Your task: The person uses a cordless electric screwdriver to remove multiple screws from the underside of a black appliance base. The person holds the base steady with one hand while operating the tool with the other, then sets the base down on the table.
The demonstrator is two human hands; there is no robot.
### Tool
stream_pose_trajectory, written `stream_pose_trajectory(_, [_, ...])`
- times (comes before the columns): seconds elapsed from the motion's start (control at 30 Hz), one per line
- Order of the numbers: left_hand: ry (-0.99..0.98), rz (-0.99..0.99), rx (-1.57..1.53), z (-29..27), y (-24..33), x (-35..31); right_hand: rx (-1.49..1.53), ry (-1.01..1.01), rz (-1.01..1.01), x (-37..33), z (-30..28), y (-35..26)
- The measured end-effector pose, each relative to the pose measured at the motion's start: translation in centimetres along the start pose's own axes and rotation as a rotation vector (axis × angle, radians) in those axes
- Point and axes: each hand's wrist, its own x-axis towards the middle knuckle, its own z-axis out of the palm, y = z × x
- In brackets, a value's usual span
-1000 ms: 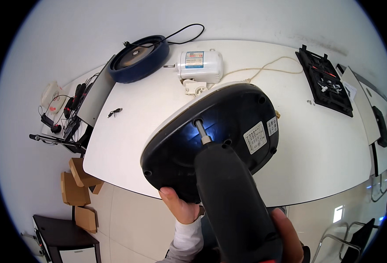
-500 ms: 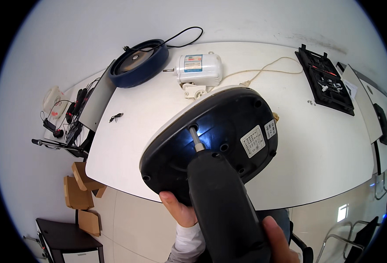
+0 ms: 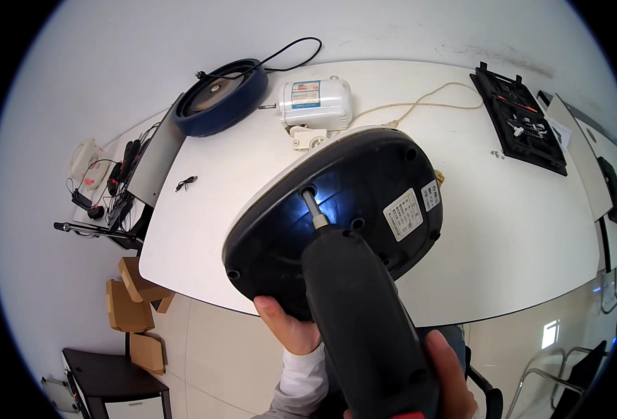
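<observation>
Underside of an oval black base (image 3: 364, 192), tilted up to face the wearer, is above the near part of the white table (image 3: 511, 237), straight ahead of both hands; whether its far rim rests on the tabletop cannot be told. A silver bit (image 3: 312, 203) enters one recessed well (image 3: 308, 190) left of the base's middle, its tip hidden inside. Bit and black power driver (image 3: 364, 307) share nearly one line, running from lower right up and slightly left into that well, lit by a bright patch beside it. The left hand (image 3: 291, 332) is nearer the well: its thumb presses the base's near edge, the other fingers out of sight behind, so it seems to grip the rim. The right hand (image 3: 455, 384) holds the driver's rear end, well back from the bit, its grip partly hidden. Beyond the base lies a white motor (image 3: 315, 105), shaft pointing left toward a blue round ring (image 3: 228, 115). At the table's far right an open black case (image 3: 542, 160) holds small metal and white pieces and a red-and-black tool; tiny loose bits (image 3: 497, 155) lie just beside it. Open cardboard boxes (image 3: 130, 311) are at lower left, contents indistinct.
</observation>
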Motion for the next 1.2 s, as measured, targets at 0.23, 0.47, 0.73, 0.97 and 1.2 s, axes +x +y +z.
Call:
stream_pose_trajectory(0.23, [0.043, 0.045, 0.037, -0.1, -0.2, 0.2, -0.029, 0.100, -0.084, 0.0, 0.3, 0.6])
stream_pose_trajectory(0.47, [0.066, 0.056, 0.046, 0.1, -0.7, 0.0, -0.027, -0.030, 0.082, 0.6, -1.7, -0.6])
stream_pose_trajectory(0.73, [0.036, 0.107, 0.093, 1.2, 0.0, 0.1, 0.151, 0.081, 0.230, 0.2, -2.4, 0.6])
stream_pose_trajectory(0.97, [0.041, 0.113, 0.131, 1.3, 0.0, 0.0, 0.380, 0.118, 0.594, 2.4, -3.5, -1.2])
stream_pose_trajectory(1.2, [0.008, 0.116, 0.157, 0.8, -0.1, 0.3, 0.270, 0.084, 0.354, 2.1, -3.4, -0.6])
